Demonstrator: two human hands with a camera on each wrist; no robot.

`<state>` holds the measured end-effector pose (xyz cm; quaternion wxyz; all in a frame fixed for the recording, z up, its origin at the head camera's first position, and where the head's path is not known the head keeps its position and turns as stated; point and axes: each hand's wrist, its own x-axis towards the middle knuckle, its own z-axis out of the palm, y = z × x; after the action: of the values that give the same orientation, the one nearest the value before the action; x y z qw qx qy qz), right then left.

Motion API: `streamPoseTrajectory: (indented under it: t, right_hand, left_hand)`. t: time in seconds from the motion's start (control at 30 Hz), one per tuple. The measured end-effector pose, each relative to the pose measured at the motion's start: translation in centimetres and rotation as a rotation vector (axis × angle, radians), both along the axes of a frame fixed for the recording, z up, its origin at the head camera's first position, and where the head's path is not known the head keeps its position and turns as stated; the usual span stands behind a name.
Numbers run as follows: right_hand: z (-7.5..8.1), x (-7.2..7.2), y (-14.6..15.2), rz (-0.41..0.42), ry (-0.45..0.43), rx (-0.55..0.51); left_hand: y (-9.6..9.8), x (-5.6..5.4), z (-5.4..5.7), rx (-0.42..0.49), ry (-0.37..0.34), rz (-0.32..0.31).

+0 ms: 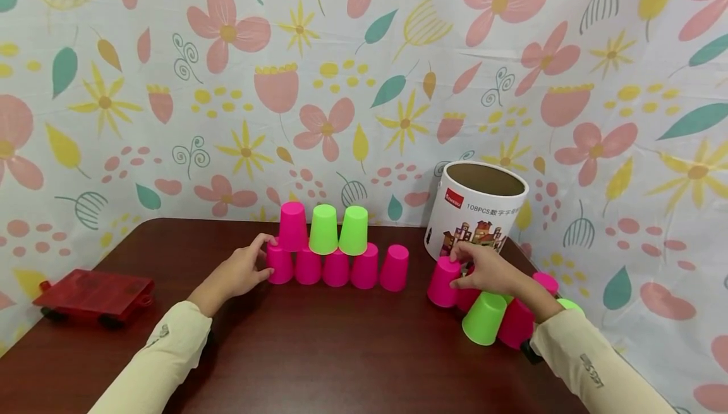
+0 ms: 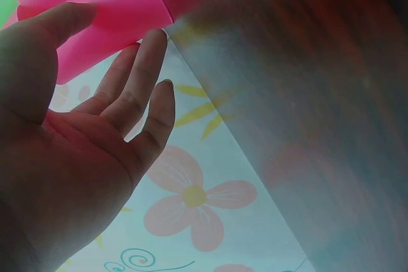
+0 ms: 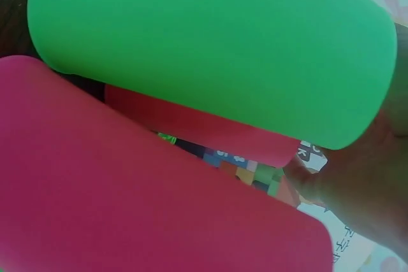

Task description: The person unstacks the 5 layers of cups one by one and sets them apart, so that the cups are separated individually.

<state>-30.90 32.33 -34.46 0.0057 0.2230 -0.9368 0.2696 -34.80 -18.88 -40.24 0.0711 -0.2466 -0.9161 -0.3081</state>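
Observation:
Several upside-down pink cups [image 1: 308,267] stand in a row on the table. On top rest one pink cup [image 1: 293,227] and two green cups, one of them this green cup [image 1: 324,229]. My left hand [image 1: 246,268] is at the row's left end, its relaxed fingers and thumb beside the end cup [image 1: 280,265]; in the left wrist view the thumb overlaps a pink cup [image 2: 121,17]. My right hand [image 1: 483,268] pinches another upside-down pink cup [image 1: 442,282] between thumb and fingers. A green cup [image 3: 210,49] hides part of that hand in the right wrist view.
A white printed bucket [image 1: 478,205] stands at the back right, behind my right hand. More pink and green cups [image 1: 485,319] cluster beneath my right forearm. A red toy wagon [image 1: 97,294] sits at the left. Flower-patterned cloth [image 1: 341,85] hangs behind the table.

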Motion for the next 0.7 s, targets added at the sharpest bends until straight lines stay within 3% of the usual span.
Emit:
streamPoseTrajectory:
  t: [0.7]
  right_hand:
    - [-0.74, -0.78, -0.09, 0.011, 0.005, 0.016]
  left_hand:
    - [0.02, 0.11, -0.12, -0.004, -0.001, 0.009]
